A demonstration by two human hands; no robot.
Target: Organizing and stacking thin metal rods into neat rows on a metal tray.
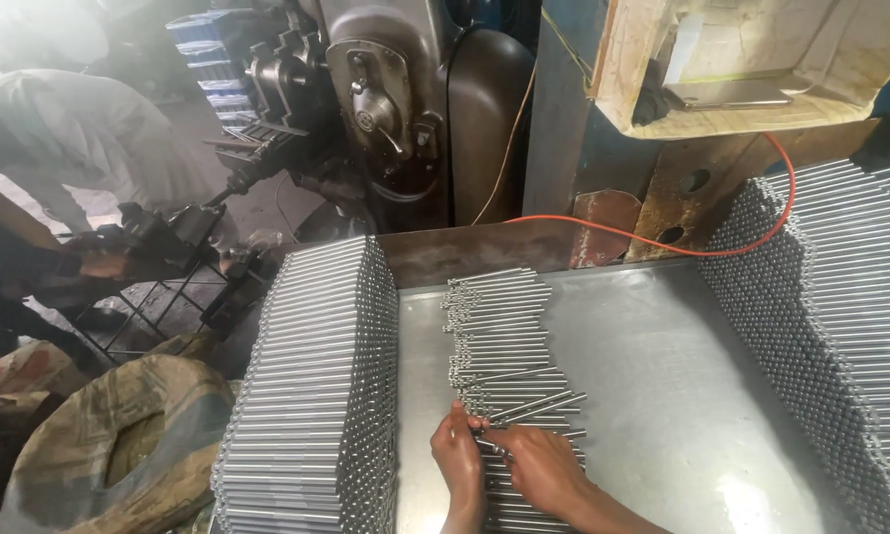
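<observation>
A broad steel worktable (682,396) fills the lower part of the view, its dull grey top catching a pale glare near the front right corner. Two large stacks of thin metal rods flank it: the right stack (841,326) slopes up along the right edge in a stepped wall of round rod ends, and the left stack (311,386) stands at the left edge, rods laid level and packed tight, their cut ends facing the middle. Between them, nearer the left stack, a loose row of short rods (499,336) runs from the back edge toward the front — bright, slim, silver-grey, mostly lying crosswise, a few skewed out of line. At the front end of that row the person's hands work close together: the left hand (460,460) has its fingers curled on the rod ends at the row's left side, and the right hand (544,465) lies palm down across the rods, fingers touching them; whether either hand grips a rod firmly cannot be told. Behind the table's back wall stands a dark heavy machine (386,109), and an orange cable (663,240) trails along that back edge. Up at the right — above the table — a worn wooden box (653,119) holds a flat dark slab, apparently a phone (727,94).
</observation>
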